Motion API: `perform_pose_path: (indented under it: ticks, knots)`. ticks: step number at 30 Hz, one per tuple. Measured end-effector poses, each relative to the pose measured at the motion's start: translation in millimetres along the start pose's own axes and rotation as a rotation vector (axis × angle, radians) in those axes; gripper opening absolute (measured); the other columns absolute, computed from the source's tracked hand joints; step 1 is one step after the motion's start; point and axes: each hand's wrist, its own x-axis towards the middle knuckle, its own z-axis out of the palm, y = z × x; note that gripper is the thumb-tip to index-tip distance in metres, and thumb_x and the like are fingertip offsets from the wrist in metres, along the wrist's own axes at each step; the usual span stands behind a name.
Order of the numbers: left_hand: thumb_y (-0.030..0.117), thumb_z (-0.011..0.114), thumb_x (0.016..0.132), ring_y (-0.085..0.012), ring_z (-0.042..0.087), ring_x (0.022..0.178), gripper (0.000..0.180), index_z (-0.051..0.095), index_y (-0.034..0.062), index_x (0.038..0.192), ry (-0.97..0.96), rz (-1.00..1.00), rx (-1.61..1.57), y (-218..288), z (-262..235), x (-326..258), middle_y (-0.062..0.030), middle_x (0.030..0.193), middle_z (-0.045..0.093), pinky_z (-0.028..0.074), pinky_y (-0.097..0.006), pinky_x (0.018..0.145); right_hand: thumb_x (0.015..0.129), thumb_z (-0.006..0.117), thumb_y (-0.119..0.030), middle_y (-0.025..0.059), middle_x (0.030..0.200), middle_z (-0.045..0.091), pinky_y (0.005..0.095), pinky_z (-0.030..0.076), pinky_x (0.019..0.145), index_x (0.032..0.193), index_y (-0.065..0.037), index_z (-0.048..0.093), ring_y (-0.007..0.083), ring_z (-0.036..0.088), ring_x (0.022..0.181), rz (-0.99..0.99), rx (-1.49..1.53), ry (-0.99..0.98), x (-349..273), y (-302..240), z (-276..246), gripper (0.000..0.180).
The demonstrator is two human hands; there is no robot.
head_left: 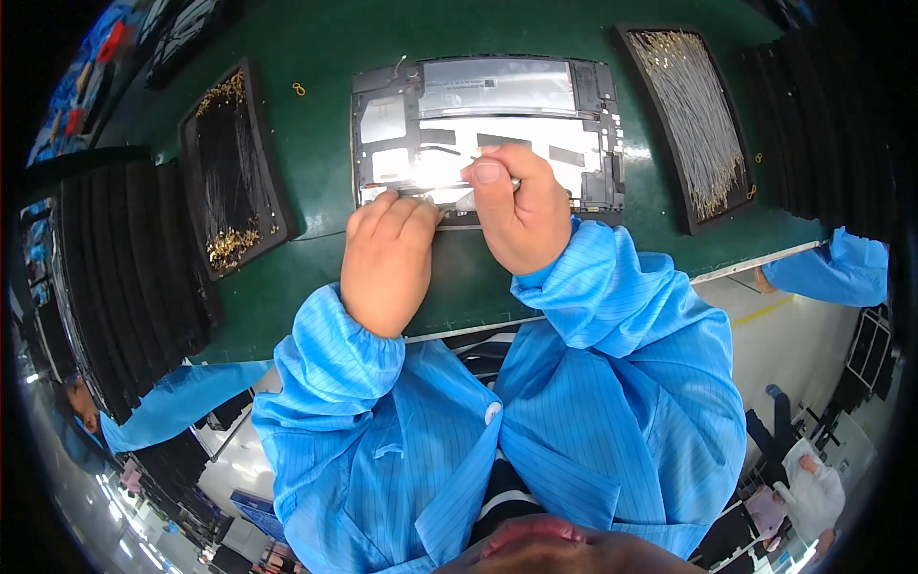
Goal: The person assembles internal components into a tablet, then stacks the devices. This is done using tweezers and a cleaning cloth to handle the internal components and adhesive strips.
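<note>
An opened flat device, like a tablet's inside with a dark frame and bright silver panels, lies on the green table. At its near edge, left of the middle, my left hand rests with fingers bent and close together; what they pinch or press is hidden. My right hand is closed over the device's near middle, thumb against the bent forefinger. In it is a slim tool with a pale tapered tip, pointing down-left toward the left fingertips. Its exact kind is hidden by the hand. Strong glare covers the panel beside both hands.
Black trays of thin gold-ended cables stand left and right. Stacked black trays rise at far left, with another stack at far right. Small yellow loops lie on the green table. Blue-sleeved people sit on both sides.
</note>
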Motion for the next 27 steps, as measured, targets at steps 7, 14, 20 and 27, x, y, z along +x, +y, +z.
perform_pose_path:
  ticks: [7,14,20,27]
  knots:
    - [0.009,0.054,0.071,-0.0257,0.052,0.083,0.015,0.055,0.0038,0.085,0.098,-0.015,0.181,4,-8,-7,-0.0096,0.085,0.055,0.039,-0.035,0.075,0.071,0.057,-0.019,0.0101,0.064,0.054,0.0365,0.041,0.052,0.074,-0.006,0.056,0.0286,0.052,0.059,-0.337,-0.296,-0.418,17,-20,3,0.013]
    - [0.023,0.051,0.081,-0.0091,0.044,0.053,0.023,0.050,0.0013,0.088,0.311,-1.542,-1.287,-2,-14,-17,-0.0027,0.072,0.051,0.035,-0.021,0.046,0.078,0.053,-0.019,0.0096,0.066,0.056,0.0296,0.044,0.055,0.082,-0.002,0.051,0.0206,0.056,0.062,-0.191,-0.143,-0.242,23,-13,-1,0.018]
    - [0.008,0.048,0.077,-0.0065,0.045,0.051,0.013,0.049,0.0010,0.088,0.457,-1.211,-1.373,0,-20,-28,-0.0018,0.070,0.050,0.033,-0.017,0.043,0.084,0.045,-0.024,0.0078,0.075,0.055,0.0230,0.043,0.058,0.099,0.000,0.043,0.0112,0.053,0.070,0.120,0.116,-0.081,18,-1,2,0.028]
    - [0.009,0.051,0.076,-0.0066,0.046,0.055,0.031,0.047,-0.0067,0.103,-0.204,-1.313,-1.369,23,-17,-43,-0.0035,0.072,0.052,0.036,-0.018,0.046,0.084,0.044,-0.021,0.0057,0.076,0.055,0.0207,0.042,0.061,0.109,0.000,0.042,0.0095,0.053,0.071,0.272,0.208,-0.162,27,-12,0,0.032]
